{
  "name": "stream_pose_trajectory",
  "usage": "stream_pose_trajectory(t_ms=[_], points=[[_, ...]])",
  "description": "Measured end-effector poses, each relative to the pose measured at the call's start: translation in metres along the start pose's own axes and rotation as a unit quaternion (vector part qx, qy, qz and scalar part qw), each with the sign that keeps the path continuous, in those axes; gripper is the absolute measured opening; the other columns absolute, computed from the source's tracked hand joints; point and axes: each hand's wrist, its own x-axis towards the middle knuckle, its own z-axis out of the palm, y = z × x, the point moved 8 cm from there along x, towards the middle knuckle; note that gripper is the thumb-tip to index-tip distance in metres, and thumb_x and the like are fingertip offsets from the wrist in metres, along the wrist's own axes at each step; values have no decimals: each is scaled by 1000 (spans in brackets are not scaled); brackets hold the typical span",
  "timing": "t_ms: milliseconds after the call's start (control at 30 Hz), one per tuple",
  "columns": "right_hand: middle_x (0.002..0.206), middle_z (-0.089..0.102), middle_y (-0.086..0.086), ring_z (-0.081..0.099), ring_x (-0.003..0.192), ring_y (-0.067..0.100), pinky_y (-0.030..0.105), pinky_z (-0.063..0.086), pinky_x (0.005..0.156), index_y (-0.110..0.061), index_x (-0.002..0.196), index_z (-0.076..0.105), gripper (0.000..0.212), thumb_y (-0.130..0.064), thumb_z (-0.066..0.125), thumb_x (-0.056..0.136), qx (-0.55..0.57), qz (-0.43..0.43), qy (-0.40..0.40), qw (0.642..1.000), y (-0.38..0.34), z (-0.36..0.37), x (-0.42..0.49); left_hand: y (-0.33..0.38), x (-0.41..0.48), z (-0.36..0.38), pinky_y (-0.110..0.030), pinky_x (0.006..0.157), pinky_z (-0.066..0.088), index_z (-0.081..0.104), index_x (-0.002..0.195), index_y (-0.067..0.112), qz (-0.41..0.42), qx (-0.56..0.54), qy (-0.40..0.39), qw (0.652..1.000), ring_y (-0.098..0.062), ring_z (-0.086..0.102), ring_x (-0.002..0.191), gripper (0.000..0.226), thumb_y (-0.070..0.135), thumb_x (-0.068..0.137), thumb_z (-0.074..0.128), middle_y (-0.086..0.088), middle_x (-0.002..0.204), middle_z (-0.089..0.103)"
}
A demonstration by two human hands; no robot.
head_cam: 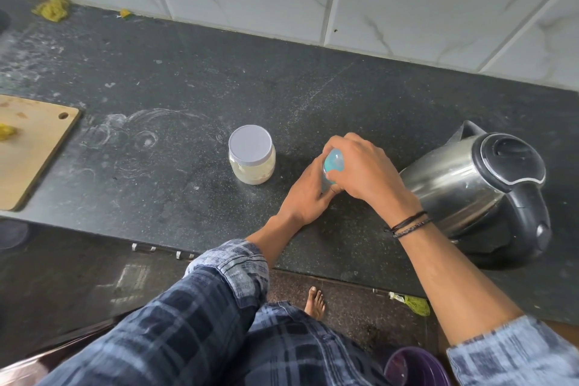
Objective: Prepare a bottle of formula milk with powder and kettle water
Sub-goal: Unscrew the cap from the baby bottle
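Surface: dark speckled table (188,72), tiled wall behind.
Bottle (332,163): on table, between powder jar (250,147) and kettle (470,185).
Left hand (305,194): fingers wrapped round bottle's body.
Right hand (360,166): fingers curled over its blue top.
Risk: twisting could tip bottle; right wrist, close by kettle, could knock it.

shirt: dark blue and black checked long-sleeved shirt (194,332) | cuffs: both turned back, paler washed-out blue check lining showing; left cuff (238,266), right cuff (513,351) | wrist: several thin dark thread bands (407,224), right side | hands: left hand (308,194), right hand (360,166), both bare | foot: one bare foot (315,302), near
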Motion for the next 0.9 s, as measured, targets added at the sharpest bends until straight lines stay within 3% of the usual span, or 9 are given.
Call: stream_pose_trajectory(t_ms=[133,300,400,500,733,900], points=[[106,57,-3,60,91,24,33,43,71,-28,112,63,31,-16,76,87,40,15,-4,999,6,-3,0,0,0,0,-2,94,33,33,146,36,0,3,-3,1000,19,43,119,65,71,95,50,24,137,42],[104,62,-6,54,88,19,30,38,70,-32,113,67,36,-24,83,81,89,53,-1,995,22,-19,4,-2,0,3,-20,94,42,36,142,28,6,8,-14,1000,-4,51,119,55,53,99,59,12,138,51],[97,62,-10,56,86,20,29,37,69,-35,110,69,38,-32,87,77,120,82,7,989,36,-31,8,-2,1,3,-17,98,40,40,141,25,7,12,-18,1000,-4,52,120,52,49,100,60,13,136,52],[98,62,-8,57,88,21,29,36,76,-34,110,69,39,-30,89,77,128,106,16,986,51,-39,12,-3,2,4,-24,103,41,41,142,23,4,17,-22,1000,-6,51,123,52,48,100,61,10,139,52],[109,59,3,53,93,28,30,38,80,-30,115,68,42,-17,87,79,103,153,-3,983,77,-26,25,-5,1,5,-11,101,34,39,143,27,-3,21,-21,1000,-1,49,123,53,51,100,60,13,140,51],[125,66,11,61,108,35,30,38,81,-25,119,67,44,-11,84,81,65,156,-31,985,87,2,36,-6,0,4,-1,99,29,37,143,32,-9,24,-13,1000,14,45,121,53,53,100,60,25,137,46]])
